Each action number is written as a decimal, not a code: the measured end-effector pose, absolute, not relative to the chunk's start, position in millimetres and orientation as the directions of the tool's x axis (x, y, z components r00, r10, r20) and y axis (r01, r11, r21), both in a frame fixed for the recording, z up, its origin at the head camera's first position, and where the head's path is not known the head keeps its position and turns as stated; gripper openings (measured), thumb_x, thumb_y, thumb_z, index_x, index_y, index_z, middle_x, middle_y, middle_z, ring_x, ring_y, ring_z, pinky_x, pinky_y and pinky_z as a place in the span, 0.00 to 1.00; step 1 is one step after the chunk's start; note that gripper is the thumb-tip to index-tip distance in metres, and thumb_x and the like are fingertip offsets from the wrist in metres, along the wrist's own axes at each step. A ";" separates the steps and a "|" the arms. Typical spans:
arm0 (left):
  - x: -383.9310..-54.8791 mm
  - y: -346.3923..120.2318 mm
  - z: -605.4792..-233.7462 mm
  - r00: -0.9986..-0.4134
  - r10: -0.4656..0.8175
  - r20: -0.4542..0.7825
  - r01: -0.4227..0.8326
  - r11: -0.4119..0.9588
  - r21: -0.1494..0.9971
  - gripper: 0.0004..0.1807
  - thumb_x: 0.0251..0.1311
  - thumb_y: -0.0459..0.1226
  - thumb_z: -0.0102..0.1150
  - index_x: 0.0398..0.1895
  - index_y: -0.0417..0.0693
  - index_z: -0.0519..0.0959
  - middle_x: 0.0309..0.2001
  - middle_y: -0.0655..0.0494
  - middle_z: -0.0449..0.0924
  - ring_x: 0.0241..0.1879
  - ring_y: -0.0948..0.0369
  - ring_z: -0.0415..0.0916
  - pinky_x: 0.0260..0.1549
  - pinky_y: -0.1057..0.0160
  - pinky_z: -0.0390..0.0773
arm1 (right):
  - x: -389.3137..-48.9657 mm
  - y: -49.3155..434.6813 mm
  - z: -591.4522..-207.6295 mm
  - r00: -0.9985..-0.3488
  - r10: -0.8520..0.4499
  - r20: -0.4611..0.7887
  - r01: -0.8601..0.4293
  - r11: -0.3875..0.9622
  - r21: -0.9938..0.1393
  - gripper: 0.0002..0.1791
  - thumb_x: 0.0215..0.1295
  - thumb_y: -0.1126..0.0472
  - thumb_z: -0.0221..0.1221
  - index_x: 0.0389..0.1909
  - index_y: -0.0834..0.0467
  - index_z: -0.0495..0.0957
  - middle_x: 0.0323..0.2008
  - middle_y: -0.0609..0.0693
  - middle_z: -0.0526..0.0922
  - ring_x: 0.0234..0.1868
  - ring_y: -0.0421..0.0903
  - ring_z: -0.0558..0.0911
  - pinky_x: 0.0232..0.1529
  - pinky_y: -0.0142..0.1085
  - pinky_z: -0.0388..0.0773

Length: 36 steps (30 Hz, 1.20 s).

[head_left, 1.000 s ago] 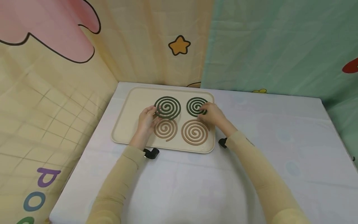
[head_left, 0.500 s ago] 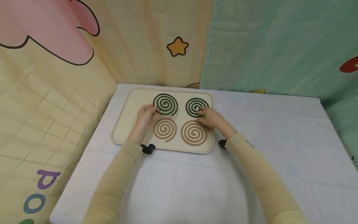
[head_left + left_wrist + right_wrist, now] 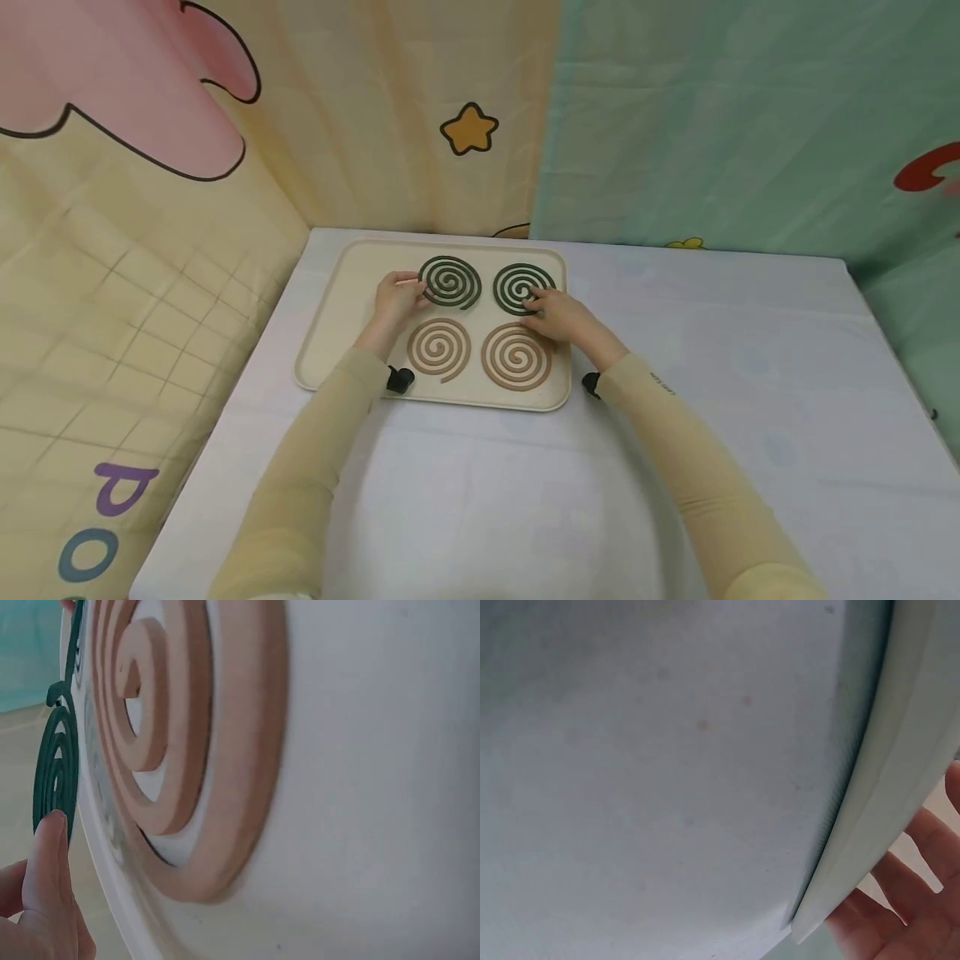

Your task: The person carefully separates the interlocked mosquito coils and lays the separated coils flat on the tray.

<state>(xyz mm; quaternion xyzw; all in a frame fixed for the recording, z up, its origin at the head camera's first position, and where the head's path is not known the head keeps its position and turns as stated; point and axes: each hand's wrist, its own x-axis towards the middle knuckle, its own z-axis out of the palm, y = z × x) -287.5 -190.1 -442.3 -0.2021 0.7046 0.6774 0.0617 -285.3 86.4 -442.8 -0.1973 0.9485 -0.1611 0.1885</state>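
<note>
My left hand pinches the left edge of a dark green mosquito coil over the back middle of a cream tray. The left wrist view shows that coil edge-on, with a finger against it. At the back right of the tray, my right hand reaches over the tray's edge, fingertips resting on a second green mosquito coil. In the right wrist view the right hand's fingers are spread beside the tray's rim. Two brown mosquito coils lie in front of the green ones.
The tray stands on a white-covered table, close to the patterned curtain at the back. Dark wrist-worn cameras sit near both sleeves. The tray's left part is bare, and table surface extends to the right.
The left hand has carried its green coil back and slightly right, so it no longer overlaps the brown coil in front. The right hand has stayed over the other green coil.
</note>
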 end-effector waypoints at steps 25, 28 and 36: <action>-282.6 -197.0 -442.8 -0.921 0.259 -0.291 0.037 0.802 0.596 0.31 0.70 0.41 0.52 0.73 0.39 0.61 0.77 0.38 0.49 0.77 0.39 0.40 0.74 0.38 0.44 | -285.6 85.3 -445.7 -0.838 -0.461 -0.292 -0.346 0.862 -0.369 0.29 0.74 0.48 0.52 0.70 0.59 0.66 0.76 0.62 0.55 0.76 0.65 0.54 0.74 0.58 0.54; -281.5 -197.7 -440.7 -0.891 0.301 -0.341 0.077 0.838 0.541 0.32 0.70 0.41 0.50 0.74 0.40 0.58 0.78 0.38 0.43 0.77 0.37 0.34 0.73 0.35 0.41 | -284.4 86.5 -444.9 -0.837 -0.461 -0.296 -0.345 0.863 -0.370 0.30 0.74 0.48 0.52 0.70 0.59 0.65 0.76 0.62 0.54 0.76 0.66 0.53 0.74 0.59 0.54; -279.9 -198.2 -440.6 -0.889 0.307 -0.340 0.087 0.842 0.533 0.34 0.71 0.42 0.46 0.76 0.39 0.55 0.78 0.37 0.39 0.77 0.37 0.33 0.73 0.35 0.41 | -283.7 89.1 -442.7 -0.836 -0.461 -0.298 -0.343 0.863 -0.372 0.30 0.74 0.48 0.52 0.71 0.59 0.64 0.76 0.62 0.53 0.75 0.67 0.52 0.73 0.59 0.54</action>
